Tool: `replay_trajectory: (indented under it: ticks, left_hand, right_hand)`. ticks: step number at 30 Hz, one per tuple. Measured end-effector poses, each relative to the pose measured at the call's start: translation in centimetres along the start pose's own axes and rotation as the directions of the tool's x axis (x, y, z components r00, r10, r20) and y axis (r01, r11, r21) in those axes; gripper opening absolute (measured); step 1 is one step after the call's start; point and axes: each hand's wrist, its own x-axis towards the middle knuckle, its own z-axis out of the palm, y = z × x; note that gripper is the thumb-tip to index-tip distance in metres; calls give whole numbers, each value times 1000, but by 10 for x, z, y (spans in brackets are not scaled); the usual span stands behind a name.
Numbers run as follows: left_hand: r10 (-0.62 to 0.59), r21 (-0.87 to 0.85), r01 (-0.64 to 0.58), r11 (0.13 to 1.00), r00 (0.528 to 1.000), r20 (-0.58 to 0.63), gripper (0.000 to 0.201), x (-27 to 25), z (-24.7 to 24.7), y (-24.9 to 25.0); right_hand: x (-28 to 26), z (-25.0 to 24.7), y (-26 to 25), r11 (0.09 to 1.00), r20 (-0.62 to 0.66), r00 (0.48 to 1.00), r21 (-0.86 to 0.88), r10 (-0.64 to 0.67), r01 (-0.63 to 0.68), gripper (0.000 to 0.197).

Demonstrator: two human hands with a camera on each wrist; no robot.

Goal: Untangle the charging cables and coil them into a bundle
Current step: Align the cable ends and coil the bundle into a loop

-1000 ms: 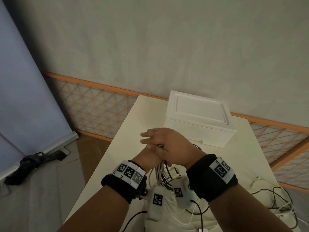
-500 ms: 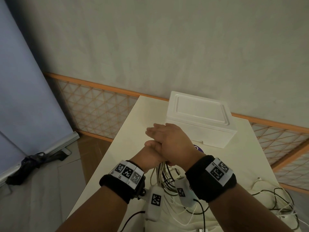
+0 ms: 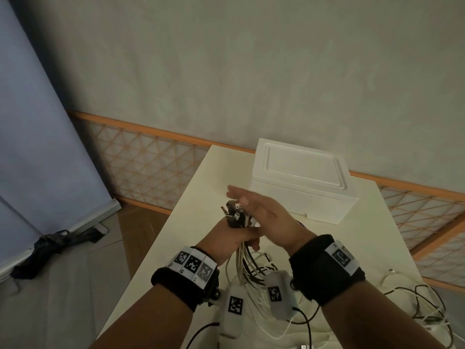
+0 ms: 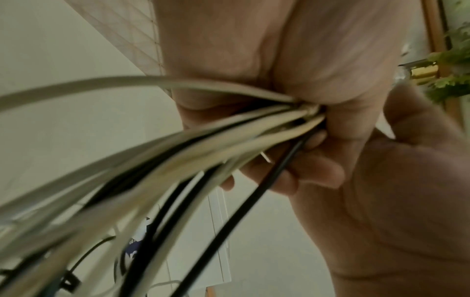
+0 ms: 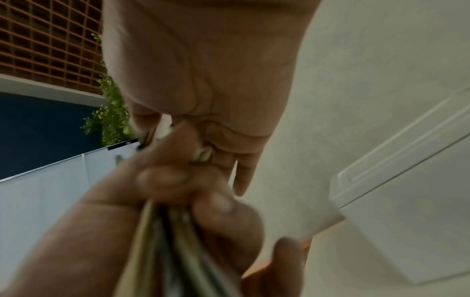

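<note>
From the head view, the left hand (image 3: 227,235) grips a bunch of white and black charging cables (image 3: 245,258) above the cream tabletop (image 3: 357,238), plug ends (image 3: 235,214) sticking up; the right hand (image 3: 266,217) lies flat-fingered against them. The left wrist view shows the cables (image 4: 229,136) fanning from curled fingers (image 4: 318,170). The right wrist view shows straight fingers (image 5: 244,176) beside the blurred bunch (image 5: 165,241).

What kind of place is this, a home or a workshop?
Probably a plain indoor room, not clearly either: a cream table against a bare wall, a white foam box, and a lattice-patterned skirting.
</note>
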Motion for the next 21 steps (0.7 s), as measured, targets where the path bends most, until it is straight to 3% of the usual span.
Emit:
replay_trajectory:
  ticks: [4,8,10,12,14,17,21]
  left_hand:
    - [0,-58,2,998,999,40,15,0,3,-1]
    - [29,-129,-31,991,999,-24,19,2,2,-4]
    - [63,-147,-66,987,998,-28,22,2,-2,-6]
    - [86,-153,-91,984,996,-38,17,4,-8,-9]
    - [86,-226,-98,969,994,-63,11,6,-10,-11]
    - [72,-229,-88,969,994,-80,7,10,-10,-17]
    - [41,-167,-47,985,998,-40,24,12,-10,-21]
  right_hand:
    - [-2,10,-1,954,-24,996,-290,-91,80,61]
    - [-6,7,-6,927,-33,984,-343,-175,153,70]
    - [-8,5,-6,888,-83,951,-389,-297,244,77]
    - [-10,1,-5,855,-190,888,-413,-419,315,65]
    - [-11,-2,-7,826,-236,845,-446,-479,344,34]
    - [-8,-1,-12,857,-223,906,-464,-359,225,8]
    - [-4,-2,-16,790,-213,954,-612,-210,37,16]
